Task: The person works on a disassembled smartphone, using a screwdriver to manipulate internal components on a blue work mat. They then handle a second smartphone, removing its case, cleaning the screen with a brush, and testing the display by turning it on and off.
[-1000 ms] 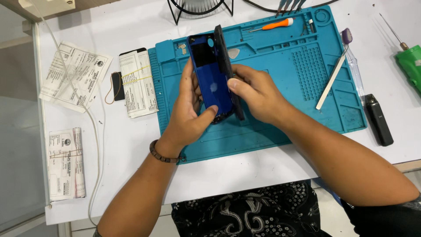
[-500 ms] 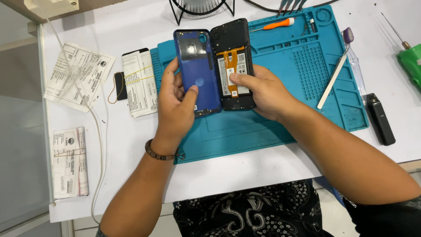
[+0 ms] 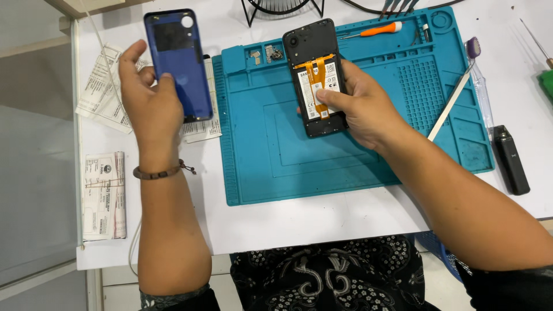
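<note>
My left hand [image 3: 151, 101] holds a blue phone back cover [image 3: 178, 63] out over the papers at the left of the table, inner side facing up. My right hand [image 3: 360, 109] grips an opened black phone [image 3: 315, 78] above the teal work mat [image 3: 357, 150]. The phone's battery and orange ribbon cables are exposed, with my thumb resting on the battery. A brown bead bracelet [image 3: 158, 171] circles my left wrist.
An orange-handled screwdriver [image 3: 380, 29] and small parts [image 3: 271, 54] lie in the mat's top trays. A metal spudger [image 3: 452, 101] and a purple-headed brush [image 3: 473, 49] rest at the mat's right edge. A black oblong device [image 3: 511, 159] lies further right. Folded papers [image 3: 103, 196] sit at left.
The blue back cover has come fully away from the phone. My left hand carried it left off the mat, while my right hand kept the opened phone over the mat.
</note>
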